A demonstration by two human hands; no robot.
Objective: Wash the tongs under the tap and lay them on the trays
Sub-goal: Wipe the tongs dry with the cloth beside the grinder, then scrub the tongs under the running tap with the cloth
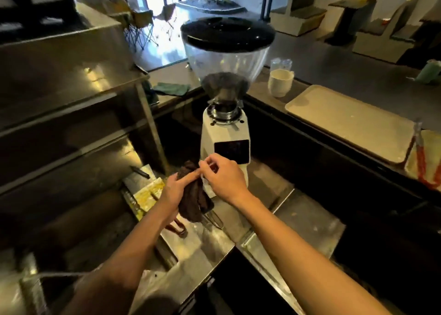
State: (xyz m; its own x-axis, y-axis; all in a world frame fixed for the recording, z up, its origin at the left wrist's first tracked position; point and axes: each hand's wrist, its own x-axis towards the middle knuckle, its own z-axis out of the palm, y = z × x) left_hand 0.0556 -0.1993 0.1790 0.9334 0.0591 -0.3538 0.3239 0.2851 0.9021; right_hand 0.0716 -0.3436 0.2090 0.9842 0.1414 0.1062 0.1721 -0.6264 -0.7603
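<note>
My left hand [175, 189] grips a dark brown cloth [194, 200] in front of the white coffee grinder [225, 133]. My right hand [223, 175] pinches the top of the same cloth with its fingertips. Red-orange tongs [422, 164] lie on a pale tray [433, 139] at the far right edge. A larger beige tray [346, 121] beside it holds nothing. Under the cloth, on the steel counter [202, 248], lie a reddish looped handle [177, 228] and a metal loop [214, 219]; I cannot tell whether these are tongs.
A steel sink basin [50, 288] with a tap sits at the lower left. A yellow sponge [149, 191] lies left of my hands. Steel shelves fill the left side. A white cup [279, 82] and a green cloth [171, 88] rest on the back counter.
</note>
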